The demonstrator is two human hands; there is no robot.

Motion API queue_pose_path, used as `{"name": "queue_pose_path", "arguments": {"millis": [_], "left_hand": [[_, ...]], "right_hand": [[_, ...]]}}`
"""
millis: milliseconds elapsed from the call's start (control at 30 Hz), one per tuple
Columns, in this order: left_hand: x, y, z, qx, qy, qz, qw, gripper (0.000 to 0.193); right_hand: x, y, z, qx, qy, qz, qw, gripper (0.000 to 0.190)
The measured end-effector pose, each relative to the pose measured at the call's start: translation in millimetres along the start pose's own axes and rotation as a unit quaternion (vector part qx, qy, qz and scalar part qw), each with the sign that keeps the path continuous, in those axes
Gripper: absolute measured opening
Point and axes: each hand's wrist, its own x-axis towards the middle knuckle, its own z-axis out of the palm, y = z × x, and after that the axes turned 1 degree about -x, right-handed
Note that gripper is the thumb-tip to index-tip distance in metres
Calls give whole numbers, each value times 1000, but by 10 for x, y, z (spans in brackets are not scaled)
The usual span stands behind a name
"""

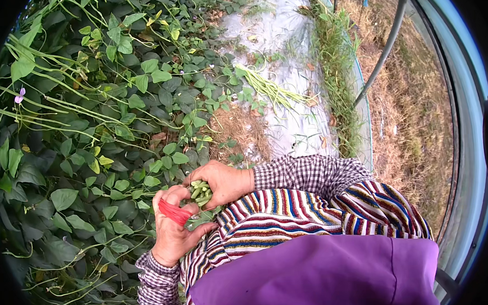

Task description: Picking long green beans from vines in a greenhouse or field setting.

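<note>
My right hand (225,182) grips a bundle of long green beans (200,192) close to my body; the cut or stem ends face up in a tight cluster. Red bands (174,213), probably rubber or plastic strands, are looped in a thick bunch around the fingers of my left hand (173,222). Its curled fingertips meet the bean bundle, while the thumb sticks out to the side, apart from it. The lower length of the bundle is hidden beneath my hands and striped clothing.
Dense bean vines (83,169) with hanging pods fill the left side. A pile of picked long beans (276,88) lies on pale plastic ground sheeting (258,27). Grass (337,85) lines the sheeting's edge, beside a curved metal pole (387,45) and dry ground outside.
</note>
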Motion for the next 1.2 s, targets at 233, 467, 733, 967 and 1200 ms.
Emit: {"name": "queue_pose_path", "arguments": {"millis": [233,467,733,967,1200], "left_hand": [[26,-319,13,161,58,81,982,36],[73,-470,-67,137,49,102,984,43],[32,-579,128,-3,98,69,993,37],[-41,-515,405,-266,151,-80,949,26],[-136,-469,359,-73,137,-23,988,26]], "right_hand": [[-20,31,34,100,74,47,991,47],[-3,1,-39,89,-4,-15,996,52],[-2,-23,-132,85,6,-27,996,49],[5,37,-94,232,65,109,964,52],[-13,33,-93,315,109,142,932,55]]}}
